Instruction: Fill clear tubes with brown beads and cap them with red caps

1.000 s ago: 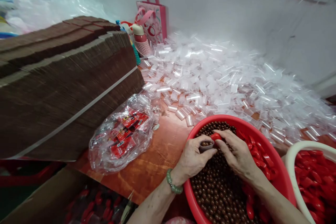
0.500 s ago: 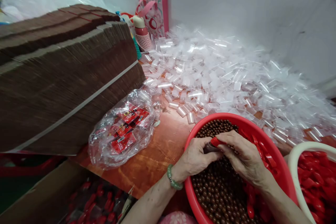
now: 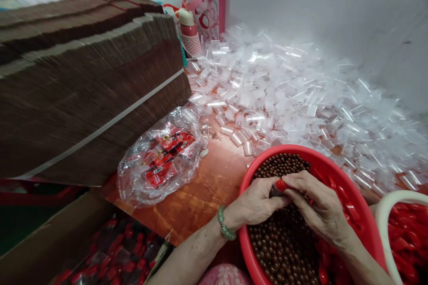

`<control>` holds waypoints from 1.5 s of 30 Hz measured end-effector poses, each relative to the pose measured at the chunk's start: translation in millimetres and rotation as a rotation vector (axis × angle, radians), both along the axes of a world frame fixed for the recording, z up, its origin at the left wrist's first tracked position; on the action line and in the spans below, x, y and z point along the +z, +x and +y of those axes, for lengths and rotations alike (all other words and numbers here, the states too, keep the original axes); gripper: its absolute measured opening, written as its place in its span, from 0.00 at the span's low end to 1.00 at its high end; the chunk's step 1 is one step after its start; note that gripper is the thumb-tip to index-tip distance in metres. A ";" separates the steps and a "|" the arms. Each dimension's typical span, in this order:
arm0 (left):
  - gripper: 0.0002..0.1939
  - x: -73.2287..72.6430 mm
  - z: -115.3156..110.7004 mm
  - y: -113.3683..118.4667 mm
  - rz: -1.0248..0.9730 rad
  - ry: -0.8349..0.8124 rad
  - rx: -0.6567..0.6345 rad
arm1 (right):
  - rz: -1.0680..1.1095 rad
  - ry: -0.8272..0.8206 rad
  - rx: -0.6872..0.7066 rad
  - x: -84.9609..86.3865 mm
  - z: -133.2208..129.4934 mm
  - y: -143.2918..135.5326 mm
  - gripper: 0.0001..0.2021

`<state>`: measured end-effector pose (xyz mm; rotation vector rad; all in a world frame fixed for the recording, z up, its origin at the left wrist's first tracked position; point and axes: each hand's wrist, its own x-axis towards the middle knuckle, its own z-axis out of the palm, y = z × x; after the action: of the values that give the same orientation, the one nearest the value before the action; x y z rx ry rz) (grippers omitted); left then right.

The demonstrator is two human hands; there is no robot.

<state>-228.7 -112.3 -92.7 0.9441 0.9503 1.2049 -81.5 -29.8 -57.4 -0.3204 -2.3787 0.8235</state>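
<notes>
Above the small brown balls (image 3: 284,249) in a red basin (image 3: 245,249), my left hand (image 3: 257,200) grips a small clear container (image 3: 274,190) between thumb and fingers. My right hand (image 3: 316,202) pinches the red cap (image 3: 281,185) at the container's end. Both hands nearly meet there. How far the cap sits on the container cannot be told. Red plastic pieces (image 3: 347,209) lie on the right side of the same basin, partly behind my right hand.
Clear plastic containers (image 3: 267,93) are heaped behind the basin. A white-rimmed tub (image 3: 383,213) of red pieces stands right. Left are a strapped cardboard stack (image 3: 83,98), a plastic bag (image 3: 157,160) with red packets and a box (image 3: 43,236) below. A bottle (image 3: 189,31) stands behind.
The whole view has shifted slightly, so the scene sits a little further right. Both hands keep their hold on the container and the red cap.
</notes>
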 end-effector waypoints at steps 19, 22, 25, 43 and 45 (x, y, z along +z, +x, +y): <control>0.15 2.8 2.6 -0.9 -0.205 -0.042 -0.025 | -0.038 -0.065 -0.060 -3.0 -4.7 -3.3 0.11; 0.11 0.9 2.9 -1.3 -0.217 -0.018 -0.025 | -0.026 -0.016 -0.037 1.0 -3.9 -4.5 0.11; 0.05 -2.2 2.3 -1.9 -0.119 0.009 -0.035 | -0.040 0.019 -0.011 4.2 -4.4 -3.1 0.12; 0.20 3.2 2.7 -2.8 -0.404 -0.293 0.009 | -0.290 0.414 -0.051 -14.5 -11.6 -6.9 0.42; 0.21 2.7 2.6 -1.6 -0.396 -0.318 0.014 | -0.265 0.499 -0.052 -18.6 -11.1 -7.8 0.38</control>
<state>-230.3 -109.6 -90.0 0.4256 0.7973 1.1552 -89.3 -40.9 -76.0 -0.2949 -2.7058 0.1496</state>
